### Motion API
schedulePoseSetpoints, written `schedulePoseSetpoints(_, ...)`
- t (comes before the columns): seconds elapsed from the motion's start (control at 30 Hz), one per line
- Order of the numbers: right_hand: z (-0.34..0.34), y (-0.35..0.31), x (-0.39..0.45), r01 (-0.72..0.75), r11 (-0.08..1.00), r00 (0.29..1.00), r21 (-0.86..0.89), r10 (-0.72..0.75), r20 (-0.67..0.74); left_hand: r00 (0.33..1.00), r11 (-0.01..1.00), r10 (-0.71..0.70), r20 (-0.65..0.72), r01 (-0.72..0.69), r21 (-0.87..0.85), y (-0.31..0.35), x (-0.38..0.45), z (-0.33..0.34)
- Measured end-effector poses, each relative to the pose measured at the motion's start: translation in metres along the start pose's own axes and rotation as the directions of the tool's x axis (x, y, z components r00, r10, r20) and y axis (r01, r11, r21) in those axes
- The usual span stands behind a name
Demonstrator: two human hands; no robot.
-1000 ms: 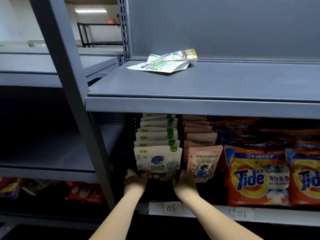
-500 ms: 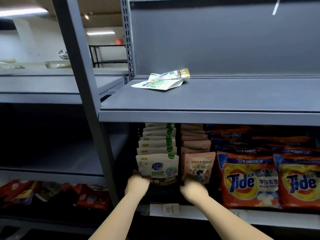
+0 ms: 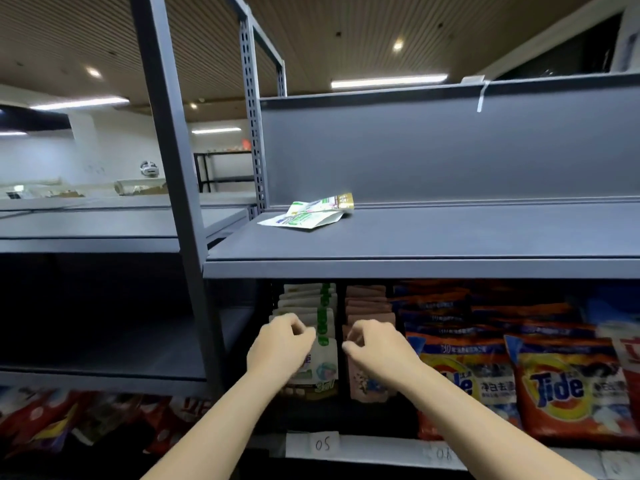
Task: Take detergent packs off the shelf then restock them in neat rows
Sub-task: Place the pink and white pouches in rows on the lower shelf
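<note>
A row of white detergent packs with green tabs [image 3: 325,372] stands on the lower shelf above the 05 label [image 3: 322,445]. A row of pink packs [image 3: 367,386] stands right beside it. My left hand [image 3: 280,348] is curled in front of the top of the white row. My right hand [image 3: 377,348] is curled in front of the top of the pink row, its thumb pointing left. Whether either hand pinches a pack is hidden behind the knuckles. Two loose white packs [image 3: 311,216] lie flat on the upper shelf [image 3: 415,268].
Orange Tide bags [image 3: 568,386] fill the lower shelf to the right of the pink row. A grey upright post [image 3: 180,202] stands just to the left. Red bags [image 3: 52,420] lie on a low shelf at bottom left.
Both hands have risen from the bottom corners of the front white pack to the tops of the rows. The right hand has shifted over to the pink row. The view has tilted upward.
</note>
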State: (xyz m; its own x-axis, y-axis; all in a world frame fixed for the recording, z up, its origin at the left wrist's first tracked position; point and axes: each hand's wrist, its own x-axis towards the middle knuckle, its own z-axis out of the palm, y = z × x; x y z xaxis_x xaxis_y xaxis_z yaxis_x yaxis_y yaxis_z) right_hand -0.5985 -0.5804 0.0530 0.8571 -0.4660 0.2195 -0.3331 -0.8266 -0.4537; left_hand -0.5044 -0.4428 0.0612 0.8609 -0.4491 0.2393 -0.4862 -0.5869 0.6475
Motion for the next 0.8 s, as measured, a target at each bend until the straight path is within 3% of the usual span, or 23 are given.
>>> schedulePoseSetpoints(0.17,-0.062,-0.023,0.002,0.089,0.989,0.987,0.115,-0.073,-0.142,0.985,0.990,0.135,-0.109,-0.139,-0.026,0.049,0.012,-0.046)
schedulePoseSetpoints(0.33,-0.105,-0.037,0.019,0.125,0.951,0.978,0.283,-0.070,-0.198,0.948,0.970,0.205,-0.244,-0.230,-0.076,0.087,0.048,-0.081)
schedulePoseSetpoints(0.5,-0.125,-0.041,0.050,0.114,0.945,0.967,0.307,-0.035,-0.252,0.965,0.983,0.175,-0.197,-0.181,-0.009,0.105,0.082,-0.091)
schedulePoseSetpoints(0.8,-0.133,-0.038,0.134,0.033,0.989,0.968,0.147,0.005,-0.249,0.997,0.995,0.023,0.068,-0.030,0.099,0.095,0.150,-0.075)
